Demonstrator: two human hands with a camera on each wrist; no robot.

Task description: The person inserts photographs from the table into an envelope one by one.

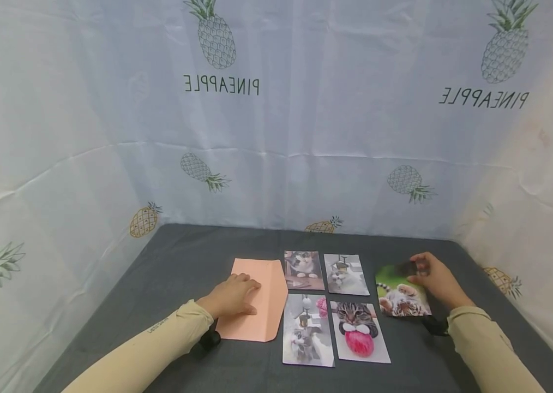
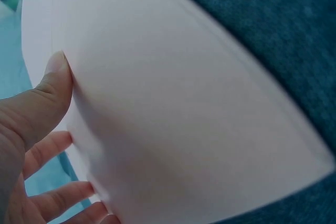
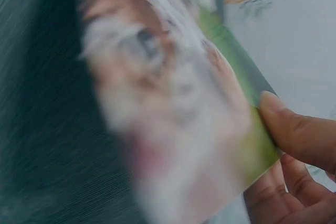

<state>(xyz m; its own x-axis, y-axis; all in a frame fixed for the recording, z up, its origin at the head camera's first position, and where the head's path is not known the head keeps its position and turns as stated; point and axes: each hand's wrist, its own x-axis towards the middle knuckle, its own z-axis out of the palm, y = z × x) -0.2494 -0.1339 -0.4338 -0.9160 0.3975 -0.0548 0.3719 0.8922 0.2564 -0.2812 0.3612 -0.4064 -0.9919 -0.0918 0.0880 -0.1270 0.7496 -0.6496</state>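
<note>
Right hand pinches the tiger cub photo by its top right corner, lower right of frame. Left hand rests on the pink envelope, lower centre, thumb and fingers spread. Cat photo with pink ball lies between, bottom centre-right.

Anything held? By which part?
The right grip holds the tiger photo by its edge, near the far right corner in the head view. The left grip touches the envelope; whether it holds it can't be told.
</note>
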